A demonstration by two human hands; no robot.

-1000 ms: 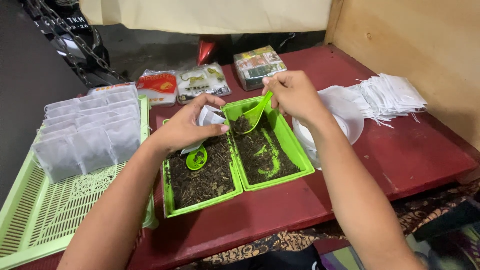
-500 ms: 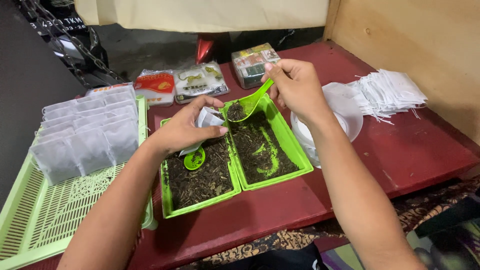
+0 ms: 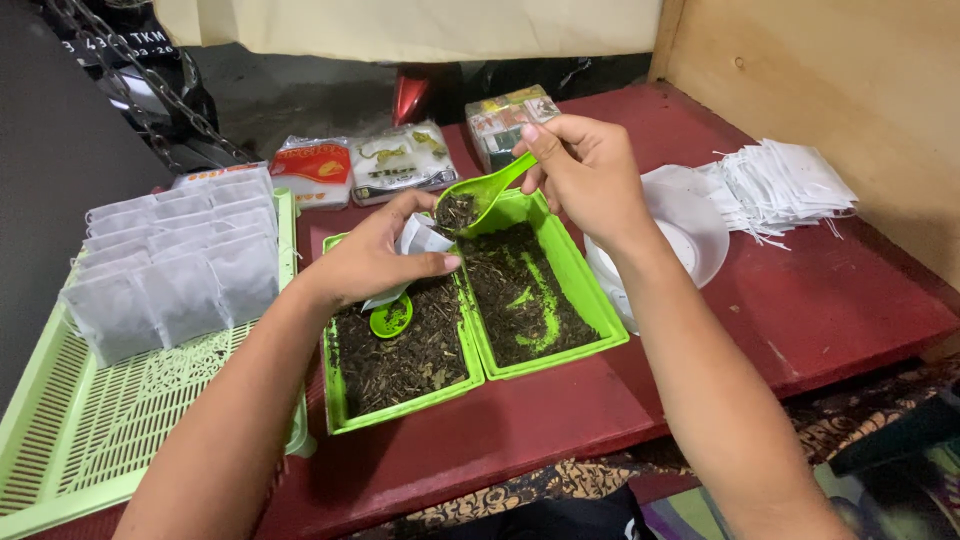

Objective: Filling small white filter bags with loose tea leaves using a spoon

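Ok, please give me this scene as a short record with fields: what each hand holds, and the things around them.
left hand: holds a small white paper bag open over the left green tray
right hand: holds a green spoon with dark dried leaves, at the bag's mouth
right green tray: dark leaves, partly bare bottom
second spoon: lies in the left tray
basket: light green, rows of filled white bags
table: dark red

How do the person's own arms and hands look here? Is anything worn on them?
Both forearms are bare up to the picture's lower edge: no sleeves show. The left hand and the right hand wear no gloves, and no ring, watch or bracelet is visible. Fingernails are short.
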